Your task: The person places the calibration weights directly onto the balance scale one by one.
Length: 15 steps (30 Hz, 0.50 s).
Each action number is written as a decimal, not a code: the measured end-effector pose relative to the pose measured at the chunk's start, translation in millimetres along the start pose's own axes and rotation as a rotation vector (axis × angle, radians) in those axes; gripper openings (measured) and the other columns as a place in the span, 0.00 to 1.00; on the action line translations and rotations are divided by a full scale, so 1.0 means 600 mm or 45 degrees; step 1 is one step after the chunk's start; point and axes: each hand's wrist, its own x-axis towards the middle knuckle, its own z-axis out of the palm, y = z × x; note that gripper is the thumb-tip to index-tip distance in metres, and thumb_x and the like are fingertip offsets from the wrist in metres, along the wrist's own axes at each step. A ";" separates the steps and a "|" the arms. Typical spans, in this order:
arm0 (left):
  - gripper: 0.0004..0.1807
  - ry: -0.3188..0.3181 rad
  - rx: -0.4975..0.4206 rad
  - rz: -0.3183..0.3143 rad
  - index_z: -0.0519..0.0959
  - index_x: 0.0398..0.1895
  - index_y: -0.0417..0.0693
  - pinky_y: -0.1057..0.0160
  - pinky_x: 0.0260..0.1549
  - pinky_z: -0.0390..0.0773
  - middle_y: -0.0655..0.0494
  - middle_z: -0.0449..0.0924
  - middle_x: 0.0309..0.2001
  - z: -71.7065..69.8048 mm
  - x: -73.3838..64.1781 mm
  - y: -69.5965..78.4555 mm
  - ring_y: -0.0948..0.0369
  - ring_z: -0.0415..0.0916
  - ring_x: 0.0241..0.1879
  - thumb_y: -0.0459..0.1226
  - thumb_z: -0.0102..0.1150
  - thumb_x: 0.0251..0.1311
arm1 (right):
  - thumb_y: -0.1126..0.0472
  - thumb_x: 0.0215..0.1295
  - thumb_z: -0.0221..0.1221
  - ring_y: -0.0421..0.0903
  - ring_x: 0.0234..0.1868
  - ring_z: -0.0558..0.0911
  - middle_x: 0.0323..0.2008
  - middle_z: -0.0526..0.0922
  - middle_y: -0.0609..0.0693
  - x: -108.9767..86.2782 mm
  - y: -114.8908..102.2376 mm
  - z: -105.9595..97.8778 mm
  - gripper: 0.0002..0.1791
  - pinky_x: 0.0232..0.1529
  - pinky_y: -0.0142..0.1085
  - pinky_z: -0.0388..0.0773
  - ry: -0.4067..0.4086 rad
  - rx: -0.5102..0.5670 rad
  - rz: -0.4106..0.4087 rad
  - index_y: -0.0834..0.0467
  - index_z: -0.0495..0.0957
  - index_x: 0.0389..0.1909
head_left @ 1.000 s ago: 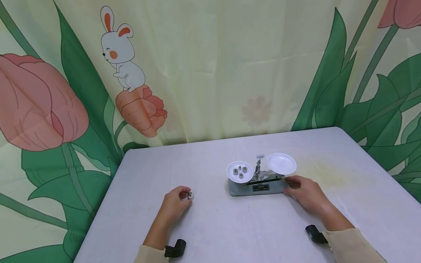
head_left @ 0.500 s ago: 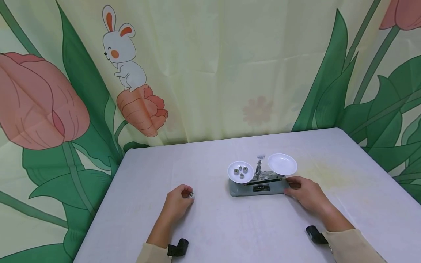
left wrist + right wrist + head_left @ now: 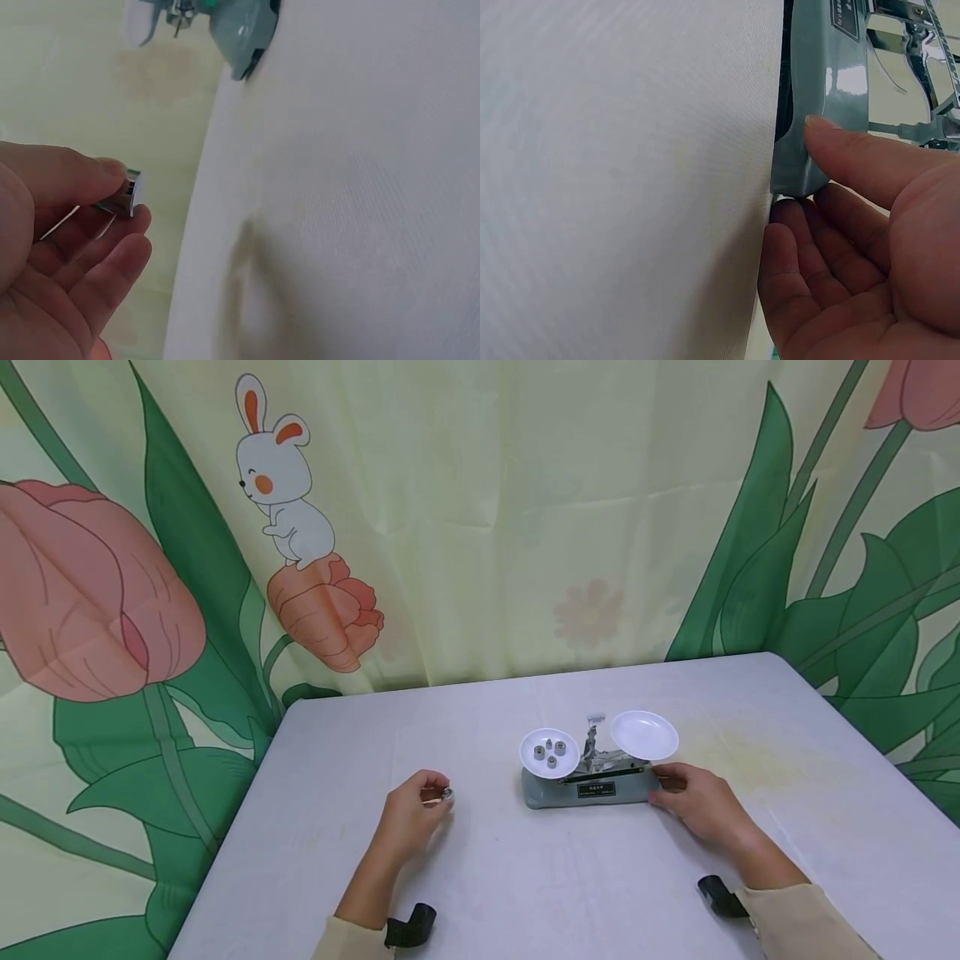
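My left hand (image 3: 411, 814) pinches a small shiny metal weight (image 3: 447, 793) between thumb and fingertips, to the left of the balance scale (image 3: 546, 794). The left wrist view shows the weight (image 3: 118, 201) held above the white tabletop. At the scale's right end, my right hand (image 3: 703, 802) grips the grey base, thumb on its front face and fingers curled at the end, as the right wrist view shows on the base (image 3: 821, 112). Several small metal weights (image 3: 551, 762) stand in the scale's left pan (image 3: 531, 767). Its right pan (image 3: 644, 735) bears nothing and sits higher.
A white cloth covers the table (image 3: 510, 885). Behind it hangs a curtain (image 3: 465, 527) printed with tulips, leaves and a rabbit on a carrot. Each wrist carries a black device (image 3: 412, 927) below a beige sleeve.
My left hand has moved right and slightly farther from me with the weight, toward the scale. My right hand and the scale stay in place.
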 end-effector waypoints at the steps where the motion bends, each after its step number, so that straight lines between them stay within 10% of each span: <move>1: 0.12 0.000 -0.004 0.010 0.79 0.45 0.42 0.58 0.46 0.81 0.54 0.82 0.41 0.000 -0.001 0.003 0.54 0.81 0.47 0.28 0.67 0.60 | 0.59 0.64 0.66 0.68 0.59 0.74 0.59 0.75 0.72 0.000 0.000 0.000 0.32 0.57 0.62 0.70 0.001 -0.001 -0.001 0.72 0.69 0.64; 15: 0.10 -0.002 -0.086 0.223 0.81 0.46 0.43 0.62 0.44 0.82 0.56 0.82 0.40 0.003 -0.007 0.052 0.57 0.81 0.44 0.29 0.66 0.61 | 0.60 0.64 0.65 0.69 0.60 0.73 0.60 0.74 0.72 -0.001 0.000 0.001 0.32 0.57 0.62 0.70 0.007 -0.004 -0.007 0.72 0.69 0.64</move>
